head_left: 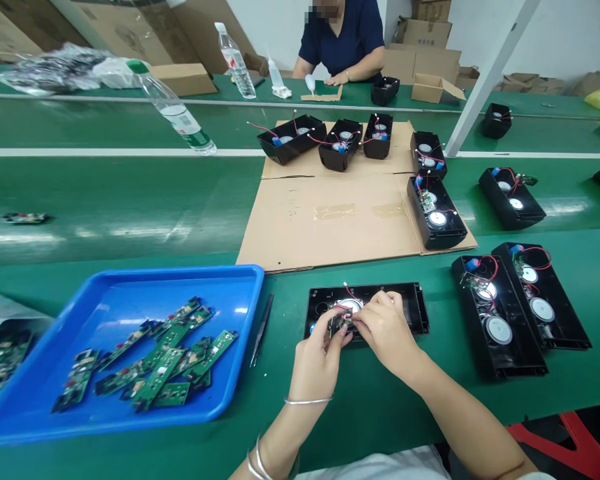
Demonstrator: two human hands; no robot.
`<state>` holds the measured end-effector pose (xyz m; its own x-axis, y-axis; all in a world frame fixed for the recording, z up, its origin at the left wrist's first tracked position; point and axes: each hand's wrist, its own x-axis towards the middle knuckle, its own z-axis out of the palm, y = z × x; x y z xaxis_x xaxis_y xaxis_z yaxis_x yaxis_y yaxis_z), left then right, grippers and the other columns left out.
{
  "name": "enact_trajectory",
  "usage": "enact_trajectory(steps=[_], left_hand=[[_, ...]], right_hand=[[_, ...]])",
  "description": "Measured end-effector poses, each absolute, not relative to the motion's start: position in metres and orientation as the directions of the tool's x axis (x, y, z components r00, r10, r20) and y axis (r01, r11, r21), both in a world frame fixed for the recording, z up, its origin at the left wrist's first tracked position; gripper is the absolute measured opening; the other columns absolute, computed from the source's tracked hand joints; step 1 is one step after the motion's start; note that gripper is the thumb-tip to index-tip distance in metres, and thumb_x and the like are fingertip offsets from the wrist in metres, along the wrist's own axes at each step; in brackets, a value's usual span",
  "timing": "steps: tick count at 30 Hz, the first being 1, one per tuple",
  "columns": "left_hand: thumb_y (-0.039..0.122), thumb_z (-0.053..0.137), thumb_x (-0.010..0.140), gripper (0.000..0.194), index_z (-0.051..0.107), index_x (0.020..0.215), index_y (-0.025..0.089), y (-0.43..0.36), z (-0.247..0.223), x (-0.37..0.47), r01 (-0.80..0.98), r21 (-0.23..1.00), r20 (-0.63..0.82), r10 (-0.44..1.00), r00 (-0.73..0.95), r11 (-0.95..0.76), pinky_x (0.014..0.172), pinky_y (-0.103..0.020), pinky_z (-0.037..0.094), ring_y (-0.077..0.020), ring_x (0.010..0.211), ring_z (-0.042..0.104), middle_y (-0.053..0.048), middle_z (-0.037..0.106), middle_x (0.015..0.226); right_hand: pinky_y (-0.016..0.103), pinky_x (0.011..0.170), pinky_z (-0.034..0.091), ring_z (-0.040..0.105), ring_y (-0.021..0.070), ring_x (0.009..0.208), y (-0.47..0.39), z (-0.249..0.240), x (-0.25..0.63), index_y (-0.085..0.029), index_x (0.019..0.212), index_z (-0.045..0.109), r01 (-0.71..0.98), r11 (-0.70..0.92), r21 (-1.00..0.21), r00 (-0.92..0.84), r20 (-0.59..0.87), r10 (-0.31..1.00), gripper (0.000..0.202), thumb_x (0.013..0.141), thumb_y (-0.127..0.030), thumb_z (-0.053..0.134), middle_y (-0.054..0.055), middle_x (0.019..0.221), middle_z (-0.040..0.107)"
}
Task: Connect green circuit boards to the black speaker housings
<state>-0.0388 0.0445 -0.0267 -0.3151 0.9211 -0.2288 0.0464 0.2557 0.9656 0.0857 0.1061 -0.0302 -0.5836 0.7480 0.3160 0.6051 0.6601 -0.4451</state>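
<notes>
At the near edge of the green desk (130,200), the left hand (320,353) and right hand (387,330) met over an open black speaker housing (367,308), fingers of both pinched shut on a small green circuit board (341,323). Seating it well probably called for keeping the red wires clear. At nine o'clock, a blue tray (130,293) held loose green circuit boards (165,357); at three o'clock stood wired housings (517,307).

Two hands, left hand (319,347) and right hand (386,328), pinch a small circuit board (341,323) over a black speaker housing (367,308), right of a blue tray (125,313).
</notes>
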Motion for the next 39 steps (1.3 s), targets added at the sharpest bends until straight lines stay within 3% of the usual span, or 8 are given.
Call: enact_trajectory(steps=[4, 13, 17, 19, 24, 29, 34, 39], left_hand=[[0.037, 0.056, 0.076, 0.029, 0.059, 0.098, 0.019, 0.045, -0.027, -0.039, -0.067, 0.967, -0.254, 0.926, -0.28, 0.246, 0.081, -0.04, 0.058, -0.0234, 0.091, 0.067, -0.004, 0.069, 0.096], [0.038, 0.055, 0.076, 0.031, 0.058, 0.099, 0.018, 0.042, -0.019, -0.036, -0.11, 0.958, -0.287, 0.91, -0.299, 0.266, 0.08, -0.04, 0.058, -0.0225, 0.088, 0.067, -0.004, 0.067, 0.093], [0.036, 0.057, 0.074, 0.035, 0.056, 0.103, 0.018, 0.041, -0.015, -0.04, -0.095, 0.955, -0.295, 0.907, -0.301, 0.28, 0.075, -0.038, 0.06, -0.0215, 0.084, 0.069, -0.004, 0.068, 0.094], [0.034, 0.058, 0.073, 0.034, 0.057, 0.103, 0.018, 0.04, -0.014, -0.042, -0.075, 0.955, -0.295, 0.902, -0.316, 0.286, 0.073, -0.037, 0.061, -0.0208, 0.081, 0.069, -0.004, 0.069, 0.093], [0.029, 0.058, 0.073, 0.031, 0.059, 0.102, 0.018, 0.037, -0.015, -0.044, -0.019, 0.95, -0.303, 0.907, -0.293, 0.311, 0.07, -0.036, 0.062, -0.0209, 0.078, 0.07, -0.003, 0.071, 0.088], [0.029, 0.057, 0.073, 0.032, 0.058, 0.103, 0.019, 0.036, -0.017, -0.042, -0.019, 0.959, -0.268, 0.887, -0.377, 0.282, 0.069, -0.035, 0.062, -0.0227, 0.082, 0.07, -0.003, 0.073, 0.089], [0.029, 0.056, 0.076, 0.034, 0.057, 0.108, 0.019, 0.041, -0.026, -0.039, 0.076, 0.966, -0.197, 0.899, -0.392, 0.245, 0.075, -0.036, 0.06, -0.0238, 0.084, 0.07, -0.004, 0.074, 0.089], [0.029, 0.057, 0.076, 0.034, 0.056, 0.108, 0.02, 0.05, -0.034, -0.036, 0.137, 0.968, -0.147, 0.917, -0.371, 0.211, 0.074, -0.035, 0.06, -0.0242, 0.085, 0.07, -0.004, 0.074, 0.093]], right_hand=[[0.034, 0.076, 0.03, 0.05, 0.0147, 0.072, 0.111, -0.027, 0.09, -0.02, 0.098, 0.062, 0.59, 0.648, -0.482, -0.615, 0.252, 0.747, 0.015, 0.083, -0.016, 0.061, -0.001, 0.07, 0.063], [0.036, 0.078, 0.032, 0.048, 0.0163, 0.074, 0.114, -0.021, 0.09, -0.021, 0.087, 0.066, 0.524, 0.639, -0.563, -0.633, 0.243, 0.735, 0.008, 0.082, -0.017, 0.063, 0.0, 0.068, 0.064], [0.032, 0.076, 0.039, 0.053, 0.0156, 0.082, 0.128, -0.013, 0.089, -0.022, 0.093, 0.067, 0.47, 0.552, -0.688, -0.657, 0.145, 0.74, 0.013, 0.083, -0.017, 0.061, 0.0, 0.085, 0.066], [0.031, 0.074, 0.041, 0.054, 0.0169, 0.085, 0.137, -0.011, 0.082, -0.02, 0.096, 0.066, 0.535, 0.516, -0.669, -0.57, 0.165, 0.805, 0.014, 0.085, -0.018, 0.057, 0.003, 0.091, 0.065], [0.038, 0.07, 0.038, 0.05, 0.0244, 0.084, 0.15, -0.014, 0.052, -0.017, 0.072, 0.067, 0.724, 0.499, -0.476, -0.478, 0.177, 0.861, 0.005, 0.076, -0.014, 0.067, 0.009, 0.082, 0.062], [0.028, 0.066, 0.044, 0.055, 0.0157, 0.072, 0.143, -0.011, 0.07, -0.017, 0.075, 0.062, 0.65, 0.495, -0.577, -0.509, 0.152, 0.847, 0.013, 0.083, -0.009, 0.056, 0.002, 0.074, 0.065], [0.019, 0.055, 0.045, 0.057, 0.0102, 0.06, 0.126, -0.012, 0.108, -0.018, 0.074, 0.059, 0.449, 0.261, -0.855, -0.448, 0.038, 0.893, 0.008, 0.079, -0.013, 0.062, -0.003, 0.067, 0.062], [0.022, 0.055, 0.041, 0.052, 0.0121, 0.059, 0.113, -0.024, 0.109, -0.017, 0.064, 0.057, 0.502, 0.456, -0.735, -0.511, 0.173, 0.842, 0.017, 0.073, -0.01, 0.069, -0.002, 0.063, 0.059]])
